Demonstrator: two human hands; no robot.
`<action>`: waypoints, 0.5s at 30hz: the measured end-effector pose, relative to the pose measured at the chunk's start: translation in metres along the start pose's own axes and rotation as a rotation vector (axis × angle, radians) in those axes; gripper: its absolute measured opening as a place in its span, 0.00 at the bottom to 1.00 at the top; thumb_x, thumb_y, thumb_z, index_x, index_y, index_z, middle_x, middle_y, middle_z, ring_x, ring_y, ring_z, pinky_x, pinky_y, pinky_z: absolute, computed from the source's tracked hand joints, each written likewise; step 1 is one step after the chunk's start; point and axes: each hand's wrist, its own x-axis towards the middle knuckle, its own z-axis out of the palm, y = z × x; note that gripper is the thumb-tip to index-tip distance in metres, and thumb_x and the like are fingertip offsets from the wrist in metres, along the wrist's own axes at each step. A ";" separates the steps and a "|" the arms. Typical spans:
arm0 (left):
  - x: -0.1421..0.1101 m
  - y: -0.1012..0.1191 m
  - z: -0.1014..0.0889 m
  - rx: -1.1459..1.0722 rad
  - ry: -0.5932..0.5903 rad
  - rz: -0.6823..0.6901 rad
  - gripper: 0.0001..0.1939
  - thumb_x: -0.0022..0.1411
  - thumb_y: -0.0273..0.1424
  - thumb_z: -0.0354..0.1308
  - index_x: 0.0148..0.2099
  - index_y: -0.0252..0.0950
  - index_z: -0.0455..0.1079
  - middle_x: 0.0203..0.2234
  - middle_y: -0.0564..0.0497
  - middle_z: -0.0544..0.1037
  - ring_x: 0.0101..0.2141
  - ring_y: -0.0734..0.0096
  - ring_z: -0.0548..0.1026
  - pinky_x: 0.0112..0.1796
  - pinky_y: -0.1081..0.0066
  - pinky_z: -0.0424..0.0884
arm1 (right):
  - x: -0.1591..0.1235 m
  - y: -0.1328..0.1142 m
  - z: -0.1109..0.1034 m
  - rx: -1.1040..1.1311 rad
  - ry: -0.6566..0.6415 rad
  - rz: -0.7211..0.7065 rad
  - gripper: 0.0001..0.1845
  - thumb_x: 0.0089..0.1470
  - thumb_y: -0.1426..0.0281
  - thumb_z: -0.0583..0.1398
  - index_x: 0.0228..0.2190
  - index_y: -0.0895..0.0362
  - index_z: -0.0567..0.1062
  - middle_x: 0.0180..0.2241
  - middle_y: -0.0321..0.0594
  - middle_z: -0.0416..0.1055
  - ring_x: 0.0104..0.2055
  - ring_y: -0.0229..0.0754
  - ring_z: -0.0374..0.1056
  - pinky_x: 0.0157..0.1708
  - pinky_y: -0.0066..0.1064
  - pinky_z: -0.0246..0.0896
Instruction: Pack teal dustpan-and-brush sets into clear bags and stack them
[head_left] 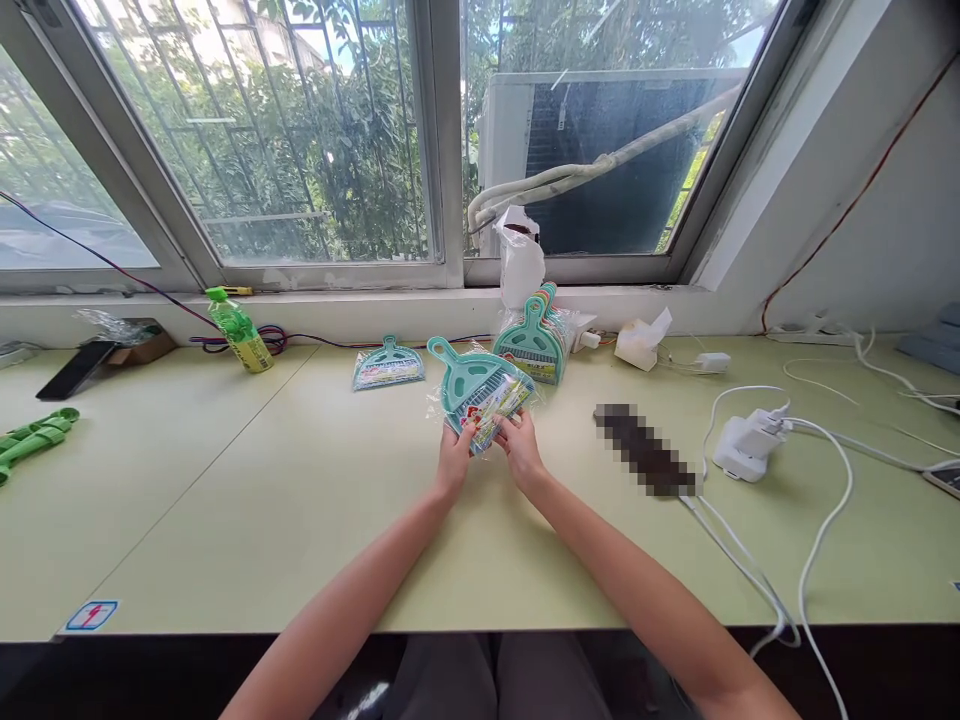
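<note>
Smooth plastic on the teal fan-shaped dustpan (452, 385); glossy creases in the clear, crinkled plastic bag (436, 402) around it. Faint sheen on the flat yellow-green tabletop (337, 500). Glossy plastic on the slim green-capped bottle (241, 338), smooth on the blocky white plug adapter (750, 445); dull metal on the grey window frame (442, 150).

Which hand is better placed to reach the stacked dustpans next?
Probably the right hand: it is nearer the stacked dustpans, while the left hand is farther off; both hold the wrapped dustpan.
</note>
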 end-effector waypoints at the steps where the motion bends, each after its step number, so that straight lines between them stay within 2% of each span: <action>1: 0.000 0.000 0.000 0.004 -0.005 -0.004 0.23 0.51 0.35 0.65 0.48 0.37 0.66 0.45 0.46 0.76 0.45 0.60 0.74 0.44 0.62 0.72 | 0.000 0.000 0.000 0.000 0.003 -0.001 0.22 0.41 0.69 0.65 0.40 0.53 0.65 0.37 0.36 0.75 0.39 0.42 0.74 0.37 0.34 0.73; 8: -0.001 0.001 -0.001 0.059 -0.031 -0.035 0.25 0.49 0.37 0.66 0.48 0.38 0.65 0.45 0.46 0.76 0.42 0.59 0.75 0.40 0.62 0.74 | 0.000 0.004 0.001 0.035 0.090 0.015 0.23 0.40 0.69 0.67 0.38 0.53 0.63 0.37 0.38 0.75 0.39 0.45 0.75 0.37 0.37 0.74; 12: 0.000 0.000 -0.001 0.047 -0.002 -0.015 0.25 0.49 0.35 0.65 0.49 0.37 0.65 0.47 0.45 0.75 0.46 0.58 0.74 0.43 0.61 0.73 | 0.000 0.004 0.002 0.025 0.071 0.013 0.23 0.41 0.69 0.66 0.38 0.52 0.63 0.37 0.38 0.75 0.39 0.44 0.74 0.36 0.36 0.74; 15: 0.003 0.000 0.001 0.066 0.006 -0.012 0.25 0.49 0.35 0.64 0.50 0.37 0.64 0.45 0.45 0.76 0.46 0.57 0.74 0.42 0.61 0.74 | 0.000 0.003 0.002 0.016 0.048 0.013 0.23 0.41 0.69 0.67 0.38 0.52 0.63 0.36 0.37 0.75 0.39 0.44 0.74 0.36 0.36 0.74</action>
